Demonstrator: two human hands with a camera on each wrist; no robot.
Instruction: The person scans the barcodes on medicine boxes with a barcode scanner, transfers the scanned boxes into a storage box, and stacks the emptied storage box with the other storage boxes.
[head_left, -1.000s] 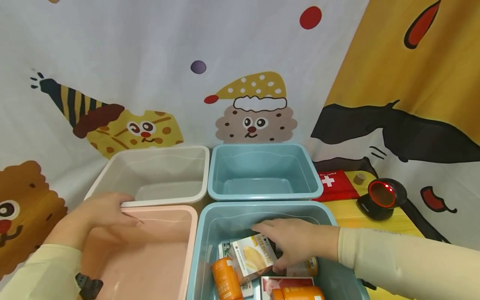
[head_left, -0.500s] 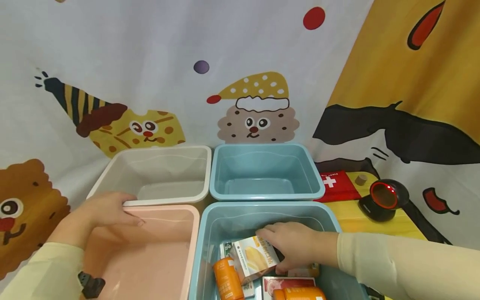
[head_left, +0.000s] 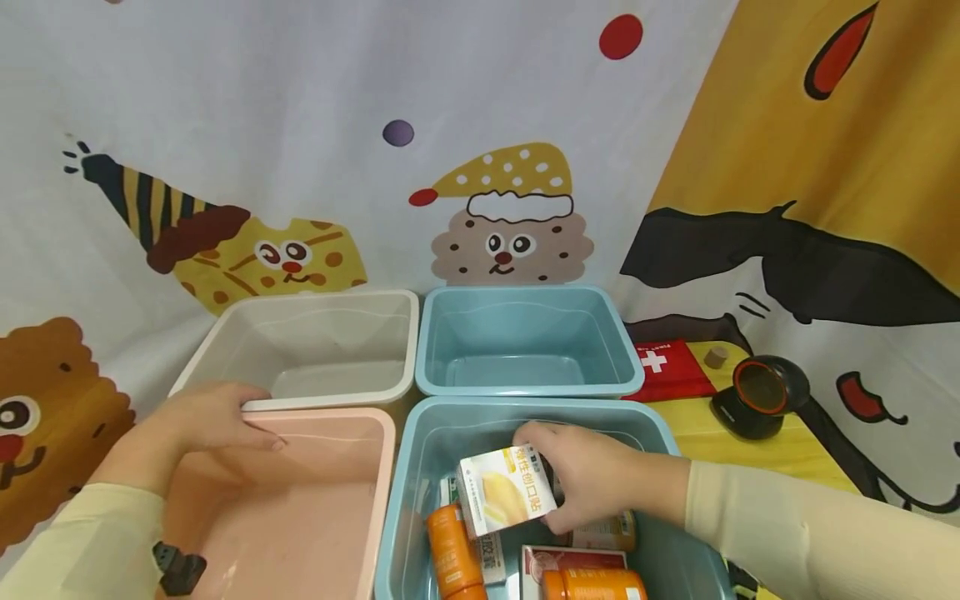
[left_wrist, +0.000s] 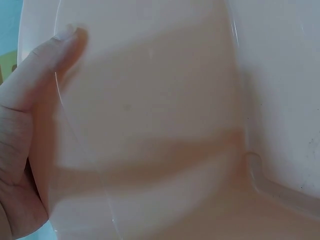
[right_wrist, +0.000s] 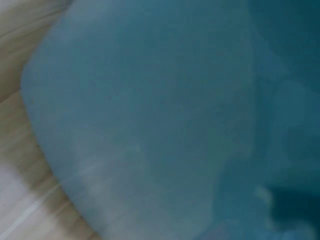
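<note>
My right hand (head_left: pixel 588 471) pinches a white and yellow bandage box (head_left: pixel 506 490) by its right end, over the near blue bin (head_left: pixel 396 500). Below it in that bin lie an orange bottle (head_left: pixel 453 550), another orange bottle (head_left: pixel 596 585), a red and white box (head_left: pixel 555 560), a jar (head_left: pixel 606 532) and a white carton (head_left: pixel 491 557). At the far rim of the pink bin (head_left: pixel 386 475), my left hand (head_left: pixel 213 421) holds on, its thumb (left_wrist: pixel 50 57) against the inner wall in the left wrist view. The right wrist view shows blurred blue bin wall (right_wrist: pixel 150 110), without the hand.
Behind stand a grey bin (head_left: pixel 408 350) and a second blue bin (head_left: pixel 637 375). To the right, a black scanner (head_left: pixel 757 398) sits on a yellow surface (head_left: pixel 697 437) near a red first-aid pouch (head_left: pixel 675 373). A printed curtain (head_left: pixel 300 125) hangs at the back.
My right hand has closed on the bandage box and raised it a little, turning its front more upward. The scanner's red light has gone out. My left hand stays in place.
</note>
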